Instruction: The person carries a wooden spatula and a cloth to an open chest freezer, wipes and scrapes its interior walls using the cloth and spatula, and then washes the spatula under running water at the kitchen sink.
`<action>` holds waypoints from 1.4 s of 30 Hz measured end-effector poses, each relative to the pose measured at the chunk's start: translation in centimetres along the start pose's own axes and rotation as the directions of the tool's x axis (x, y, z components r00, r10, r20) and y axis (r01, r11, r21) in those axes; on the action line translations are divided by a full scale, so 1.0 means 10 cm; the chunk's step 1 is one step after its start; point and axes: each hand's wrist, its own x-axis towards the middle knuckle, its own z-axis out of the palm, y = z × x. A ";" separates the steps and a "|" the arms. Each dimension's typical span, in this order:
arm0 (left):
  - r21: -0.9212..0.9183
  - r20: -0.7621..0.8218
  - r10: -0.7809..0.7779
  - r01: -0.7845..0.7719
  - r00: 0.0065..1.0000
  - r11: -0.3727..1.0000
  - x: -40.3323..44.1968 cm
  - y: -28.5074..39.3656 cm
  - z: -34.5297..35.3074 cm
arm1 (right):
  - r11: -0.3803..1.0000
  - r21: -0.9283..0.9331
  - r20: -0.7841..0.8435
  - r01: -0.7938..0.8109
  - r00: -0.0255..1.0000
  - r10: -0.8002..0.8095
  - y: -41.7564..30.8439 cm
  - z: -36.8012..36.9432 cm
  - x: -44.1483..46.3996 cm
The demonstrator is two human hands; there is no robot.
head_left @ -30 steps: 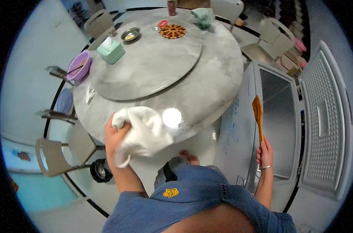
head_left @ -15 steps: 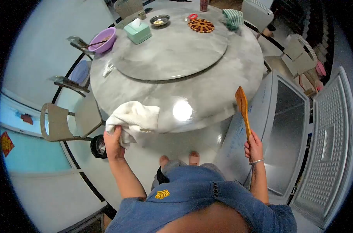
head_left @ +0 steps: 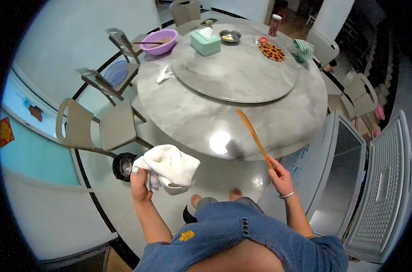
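My left hand [head_left: 141,185] is closed on a bunched white cloth [head_left: 167,167], which hangs in front of the near left edge of the round table. On the right, my right hand [head_left: 281,177] grips a wooden spatula [head_left: 254,136] by its handle. The spatula slants up and to the left, seen nearly edge-on, its blade over the near part of the marbled table [head_left: 183,120]. Cloth and spatula are well apart.
A raised turntable [head_left: 242,79] bears a green tissue box [head_left: 206,44], a metal bowl [head_left: 230,36] and a patterned trivet [head_left: 271,52]. A purple basin [head_left: 159,42] stands at the table's left. Chairs [head_left: 117,127] surround it; an open-lidded chest freezer [head_left: 337,167] is at right.
My right hand has moved left, and the spatula has turned from broad side to edge-on, tilting left. The left hand with the cloth has come down slightly. The camera view has shifted left.
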 end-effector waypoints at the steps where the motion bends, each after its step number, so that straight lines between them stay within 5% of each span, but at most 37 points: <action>1: -0.004 -0.012 0.011 -0.011 1.000 1.000 -0.01 0.05 -0.12 | 0.994 -0.098 -0.057 0.052 0.997 -0.057 -0.05 0.14 0.02; 8: 0.038 -0.175 0.019 -0.012 0.984 0.999 -0.18 0.48 -1.07 | 0.715 -0.626 0.139 0.311 0.947 -0.290 -0.59 1.22 0.23; 17: 0.129 -0.510 0.048 0.021 0.859 0.991 -0.82 0.61 -2.20 | 0.639 -0.479 0.393 0.602 0.798 -0.458 -0.67 2.74 0.53; 24: 0.143 -0.723 0.088 0.024 0.685 0.989 -0.84 0.14 -2.85 | 0.588 -0.392 0.743 0.707 0.621 -0.251 -0.27 3.77 1.34; 27: 0.173 -0.788 0.128 0.018 0.603 0.985 -0.79 0.02 -2.77 | 0.624 -0.301 0.876 0.721 0.468 -0.118 -0.20 4.05 1.70; 29: 0.197 -0.799 0.166 -0.009 0.578 0.980 -0.68 0.25 -2.92 | 0.565 -0.312 0.916 0.764 0.400 -0.035 -0.23 4.45 1.84; 31: 0.218 -0.913 0.098 0.270 0.396 0.938 -0.57 0.67 -3.07 | 0.506 -0.343 0.932 0.792 0.353 0.080 -0.41 4.94 1.86; 34: 0.268 -0.873 0.156 0.189 0.462 0.945 -0.63 0.76 -3.69 | 0.406 -0.327 0.941 0.853 0.253 0.226 -0.69 5.60 1.87; 37: 0.188 -0.908 0.145 0.074 0.393 0.979 -0.58 0.94 -3.91 | 0.422 -0.250 0.953 0.872 0.144 0.268 -0.83 6.20 1.96; 40: 0.229 -0.928 0.176 0.131 0.327 0.964 -0.64 0.99 -4.20 | 0.336 -0.215 0.935 0.917 0.093 0.343 -1.01 6.78 1.98; 42: 0.217 -0.945 0.168 0.152 0.280 0.964 -0.70 1.06 -4.38 | 0.338 -0.108 0.969 0.935 0.023 0.246 -1.08 7.18 1.94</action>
